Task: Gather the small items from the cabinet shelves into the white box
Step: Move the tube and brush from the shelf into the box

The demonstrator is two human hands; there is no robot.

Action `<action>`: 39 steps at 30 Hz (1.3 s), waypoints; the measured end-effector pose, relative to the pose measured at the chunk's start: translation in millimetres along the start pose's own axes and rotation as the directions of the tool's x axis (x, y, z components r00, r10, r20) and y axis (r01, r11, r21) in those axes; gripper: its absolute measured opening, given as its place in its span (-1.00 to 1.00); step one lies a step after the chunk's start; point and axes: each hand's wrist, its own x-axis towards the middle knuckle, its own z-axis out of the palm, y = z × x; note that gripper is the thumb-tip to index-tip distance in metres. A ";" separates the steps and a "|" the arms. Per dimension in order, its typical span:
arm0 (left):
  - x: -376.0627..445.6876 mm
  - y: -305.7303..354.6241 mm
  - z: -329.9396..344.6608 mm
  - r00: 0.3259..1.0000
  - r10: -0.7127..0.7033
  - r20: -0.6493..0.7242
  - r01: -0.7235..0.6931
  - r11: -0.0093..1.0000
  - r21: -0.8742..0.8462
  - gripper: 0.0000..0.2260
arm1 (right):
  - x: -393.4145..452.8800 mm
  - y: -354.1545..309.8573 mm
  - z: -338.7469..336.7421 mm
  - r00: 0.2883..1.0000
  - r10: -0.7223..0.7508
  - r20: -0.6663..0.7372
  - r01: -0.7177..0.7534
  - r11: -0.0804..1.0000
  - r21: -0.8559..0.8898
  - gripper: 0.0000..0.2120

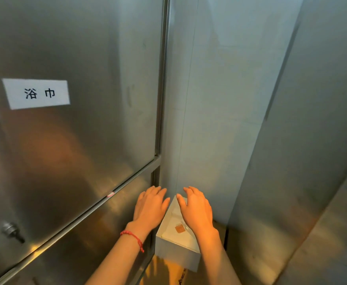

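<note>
A white box (175,250) stands low on the floor between a steel cabinet and a grey wall. Inside it lies a small tan square item (179,228) on the white bottom. My left hand (150,204) hovers over the box's left rim, fingers spread and relaxed, holding nothing. My right hand (197,208) hangs over the box's far right part, fingers also loose and empty. A red string bracelet (133,237) circles my left wrist. The cabinet doors are closed, so the shelves are hidden.
The steel cabinet door (76,99) fills the left, with a white paper label (37,93) and a metal lock knob (12,231). A grey wall (209,99) stands behind the box. Another steel panel (312,161) closes in the right side.
</note>
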 end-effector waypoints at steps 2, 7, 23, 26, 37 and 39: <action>-10.8 1.3 -7.7 0.999 -0.029 -0.022 0.030 1.000 0.009 -0.58 | -8.6 -3.9 -6.0 1.000 -0.025 0.004 0.025 1.000 0.005 -0.53; -35.5 2.2 -26.9 0.994 -0.085 -0.074 0.088 0.995 0.044 -0.58 | -24.3 -15.4 -18.3 0.994 -0.112 0.002 0.112 0.994 0.000 -0.53; -122.4 -27.7 -81.8 0.954 -0.241 -0.179 0.264 0.956 0.123 -0.60 | -72.8 -84.2 -26.2 0.935 -0.356 0.016 0.355 0.935 0.024 -0.53; -135.4 -38.0 -91.9 0.947 -0.252 -0.198 0.278 0.954 0.117 -0.61 | -80.2 -100.4 -24.8 0.922 -0.387 0.027 0.386 0.922 0.039 -0.53; -189.4 -77.7 -123.5 0.928 -0.295 -0.226 0.322 0.942 0.091 -0.59 | -116.5 -153.1 -17.9 0.892 -0.452 0.016 0.451 0.890 0.066 -0.54; -200.2 -83.2 -127.7 0.926 -0.301 -0.226 0.328 0.940 0.091 -0.58 | -125.6 -161.7 -18.2 0.887 -0.461 0.007 0.459 0.885 0.075 -0.53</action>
